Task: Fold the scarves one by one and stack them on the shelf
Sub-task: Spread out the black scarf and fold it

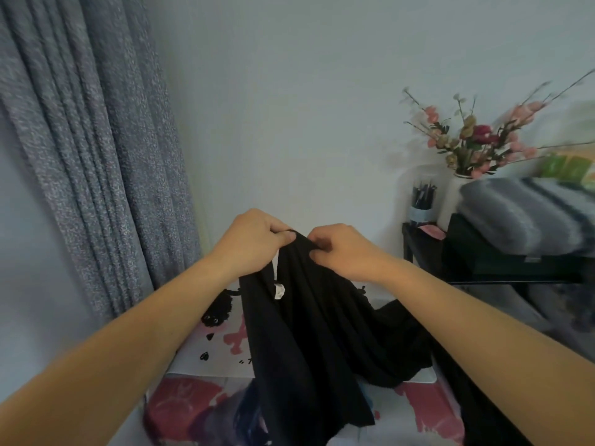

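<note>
Both hands, left hand (254,239) and right hand (341,249), pinch the black scarf (309,317) (white tag showing) at its top edge, grip firm.

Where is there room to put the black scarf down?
The printed sheet shows bare left of the black scarf, below the curtain. The dark shelf is crowded: folded grey scarves, vase, pen cup.

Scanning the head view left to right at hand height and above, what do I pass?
Grey speckled curtain → left hand → black scarf pinched at its top edge → right hand → dark pen cup → white vase of pink flowers → folded grey striped scarves on the black shelf.
</note>
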`<state>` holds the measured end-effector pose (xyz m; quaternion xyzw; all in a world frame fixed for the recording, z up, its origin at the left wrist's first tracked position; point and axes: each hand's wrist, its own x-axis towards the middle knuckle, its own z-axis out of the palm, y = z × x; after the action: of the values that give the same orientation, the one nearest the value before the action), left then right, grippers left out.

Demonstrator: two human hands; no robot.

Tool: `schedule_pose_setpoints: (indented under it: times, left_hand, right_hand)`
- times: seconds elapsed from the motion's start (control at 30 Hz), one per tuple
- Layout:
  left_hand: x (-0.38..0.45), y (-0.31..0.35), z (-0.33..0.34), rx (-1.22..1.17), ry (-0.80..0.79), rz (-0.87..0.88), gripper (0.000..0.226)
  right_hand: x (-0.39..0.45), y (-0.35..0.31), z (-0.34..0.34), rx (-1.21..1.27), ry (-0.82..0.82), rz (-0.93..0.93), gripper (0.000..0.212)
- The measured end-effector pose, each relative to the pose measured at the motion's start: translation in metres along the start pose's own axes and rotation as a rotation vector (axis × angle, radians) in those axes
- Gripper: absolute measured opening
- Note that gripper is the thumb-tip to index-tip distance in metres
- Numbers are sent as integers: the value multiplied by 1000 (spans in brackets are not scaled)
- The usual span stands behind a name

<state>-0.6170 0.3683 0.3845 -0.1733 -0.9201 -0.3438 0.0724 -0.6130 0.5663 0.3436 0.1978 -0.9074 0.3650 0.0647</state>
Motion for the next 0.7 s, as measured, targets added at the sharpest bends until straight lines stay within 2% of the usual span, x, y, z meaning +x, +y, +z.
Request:
schedule_pose_setpoints:
  times: [0.07, 0.2, 0.33, 0.43, 0.5, 0.57, 0.63, 0.7]
  left_hand:
    - [-2, 3, -4, -30, 43, 8, 13]
    - [2, 8, -31, -108, 119, 43, 10]
    - [17, 17, -76, -70, 147, 58, 10]
    - [32, 32, -109, 94, 115, 85, 11]
    - [43, 40, -123, 223, 147, 83, 14]
    - [51, 45, -130, 240, 169, 58, 15]
    - [56, 53, -130, 256, 169, 58, 15]
    - [63, 62, -125, 296, 190, 76, 16]
  right_hand:
    - [-4, 5, -8, 15, -26, -17, 8]
    - [-18, 26, -22, -12, -160, -28, 18]
    - [-20, 36, -48, -11, -15, 2, 9]
    - [-12, 39, -85, -28, 17, 6, 3]
    - [-9, 42, -107, -136, 48, -16, 12]
    - [-5, 48, -122, -435, 223, -42, 24]
    - [-1, 52, -132, -752, 474, -81, 25]
    - [2, 58, -141, -895, 630, -74, 32]
